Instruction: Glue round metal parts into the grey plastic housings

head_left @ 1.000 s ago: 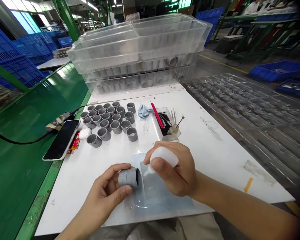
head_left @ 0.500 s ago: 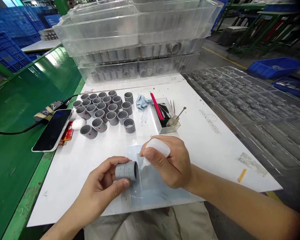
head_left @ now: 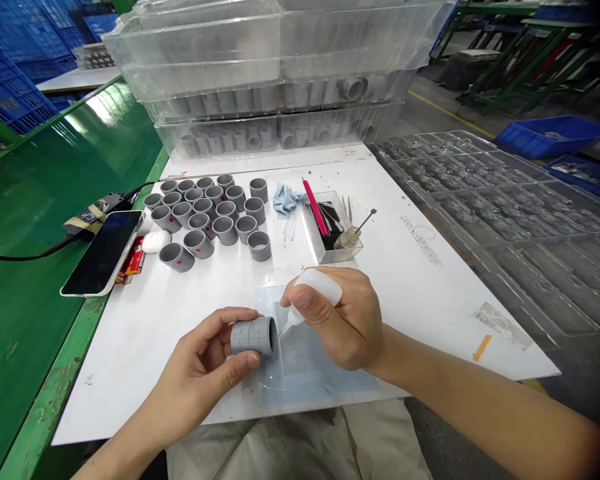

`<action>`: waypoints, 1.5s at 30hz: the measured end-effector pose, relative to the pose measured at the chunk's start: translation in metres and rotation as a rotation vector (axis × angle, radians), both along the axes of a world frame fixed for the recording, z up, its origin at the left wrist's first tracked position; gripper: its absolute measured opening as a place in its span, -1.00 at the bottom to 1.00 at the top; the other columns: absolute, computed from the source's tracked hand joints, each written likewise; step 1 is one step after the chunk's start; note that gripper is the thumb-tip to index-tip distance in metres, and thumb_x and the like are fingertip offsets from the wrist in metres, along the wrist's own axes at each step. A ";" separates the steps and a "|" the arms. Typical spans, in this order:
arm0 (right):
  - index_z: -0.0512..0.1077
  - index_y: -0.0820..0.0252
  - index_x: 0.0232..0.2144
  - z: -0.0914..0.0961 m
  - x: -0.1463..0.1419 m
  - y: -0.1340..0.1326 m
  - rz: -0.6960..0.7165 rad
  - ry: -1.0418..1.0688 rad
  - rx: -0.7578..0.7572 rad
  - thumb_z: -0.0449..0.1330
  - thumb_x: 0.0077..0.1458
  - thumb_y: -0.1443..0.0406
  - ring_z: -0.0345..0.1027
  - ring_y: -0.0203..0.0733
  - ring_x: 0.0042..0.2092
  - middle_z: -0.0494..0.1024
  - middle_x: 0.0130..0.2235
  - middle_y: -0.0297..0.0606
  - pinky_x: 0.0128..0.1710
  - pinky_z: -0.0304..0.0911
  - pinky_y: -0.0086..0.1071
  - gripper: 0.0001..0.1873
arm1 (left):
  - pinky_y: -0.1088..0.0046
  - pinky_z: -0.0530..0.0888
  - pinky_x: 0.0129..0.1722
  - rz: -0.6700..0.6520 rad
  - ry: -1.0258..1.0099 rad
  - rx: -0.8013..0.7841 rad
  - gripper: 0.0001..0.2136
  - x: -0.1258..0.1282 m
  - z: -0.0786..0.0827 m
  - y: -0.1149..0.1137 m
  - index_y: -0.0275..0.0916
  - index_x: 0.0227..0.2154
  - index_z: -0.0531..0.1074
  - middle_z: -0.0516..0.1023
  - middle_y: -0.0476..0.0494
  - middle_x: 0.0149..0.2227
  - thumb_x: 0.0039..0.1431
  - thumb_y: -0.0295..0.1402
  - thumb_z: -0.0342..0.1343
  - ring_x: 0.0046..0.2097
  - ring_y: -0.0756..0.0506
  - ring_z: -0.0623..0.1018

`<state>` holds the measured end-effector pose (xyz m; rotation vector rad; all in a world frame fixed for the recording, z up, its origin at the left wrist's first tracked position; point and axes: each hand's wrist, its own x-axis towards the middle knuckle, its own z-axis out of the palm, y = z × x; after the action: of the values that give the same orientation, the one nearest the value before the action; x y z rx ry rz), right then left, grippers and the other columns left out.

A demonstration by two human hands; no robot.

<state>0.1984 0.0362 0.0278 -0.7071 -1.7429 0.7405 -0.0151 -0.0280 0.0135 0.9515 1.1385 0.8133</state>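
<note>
Before you spreads the white tabletop [head_left: 420, 320], a pale blue sheet [head_left: 325, 390] at its near edge. Your right hand [head_left: 347, 327] is wrapped firmly, thumb pressing; your left hand [head_left: 195, 373] pinches between thumb and fingers. In the right grip sits a white bottle [head_left: 325, 287], tilted toward your left. At the left fingertips you have a gray cylinder [head_left: 251, 337], lying sideways, its open end jutting past them toward the bottle. The nozzle [head_left: 291, 320] points down and left, just beside that rim; whether they touch, you can't tell. Since a second ago, your view has tipped down and the nozzle has neared the cylinder; both grips are unchanged.
</note>
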 end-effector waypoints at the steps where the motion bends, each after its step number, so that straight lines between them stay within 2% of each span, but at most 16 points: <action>1: 0.46 0.26 -0.57 0.001 0.000 0.000 -0.008 0.010 -0.018 0.11 0.40 0.19 0.23 -0.37 -0.58 0.31 -0.64 -0.38 -0.55 0.08 -0.39 -0.51 | 0.52 0.46 -0.19 0.008 0.004 -0.001 -0.63 0.000 0.000 0.000 -0.08 0.05 0.49 0.62 -0.05 -0.15 0.21 -0.24 0.37 -0.16 -0.04 0.51; 7: 0.53 0.30 -0.52 0.003 0.001 0.000 -0.048 0.047 -0.098 0.10 0.42 0.12 0.19 -0.39 -0.60 0.30 -0.66 -0.39 -0.60 0.02 -0.38 -0.47 | 0.48 0.42 -0.27 0.017 0.097 0.011 -0.58 0.000 0.002 0.000 -0.11 0.07 0.49 0.59 -0.04 -0.30 0.20 -0.13 0.36 -0.29 -0.04 0.49; 16: 0.55 0.30 -0.50 0.000 0.001 -0.001 -0.017 0.015 -0.151 0.08 0.43 0.10 0.18 -0.40 -0.58 0.27 -0.66 -0.41 -0.58 0.03 -0.39 -0.47 | 0.50 0.45 -0.24 0.039 0.077 0.000 -0.60 0.002 0.003 0.000 -0.09 0.04 0.50 0.60 -0.03 -0.31 0.19 -0.13 0.37 -0.28 -0.04 0.50; 28: 0.53 0.28 -0.50 -0.001 0.000 0.002 -0.089 -0.006 -0.149 0.08 0.43 0.09 0.16 -0.41 -0.60 0.25 -0.67 -0.44 -0.58 0.05 -0.40 -0.46 | 0.47 0.46 -0.23 0.041 0.104 0.002 -0.59 0.002 0.003 0.000 -0.12 0.04 0.50 0.62 -0.05 -0.28 0.18 -0.13 0.37 -0.26 -0.06 0.51; 45: 0.46 0.25 -0.56 -0.002 0.000 0.004 -0.116 0.011 -0.116 0.08 0.43 0.09 0.17 -0.40 -0.59 0.25 -0.66 -0.42 -0.58 0.02 -0.39 -0.45 | 0.56 0.47 -0.25 0.051 0.094 -0.002 -0.63 0.005 0.007 -0.001 -0.08 0.02 0.53 0.62 0.03 -0.34 0.19 -0.14 0.37 -0.31 -0.01 0.52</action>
<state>0.1986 0.0402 0.0261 -0.8740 -1.6445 0.7687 -0.0100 -0.0290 0.0203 0.9712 1.2490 0.8152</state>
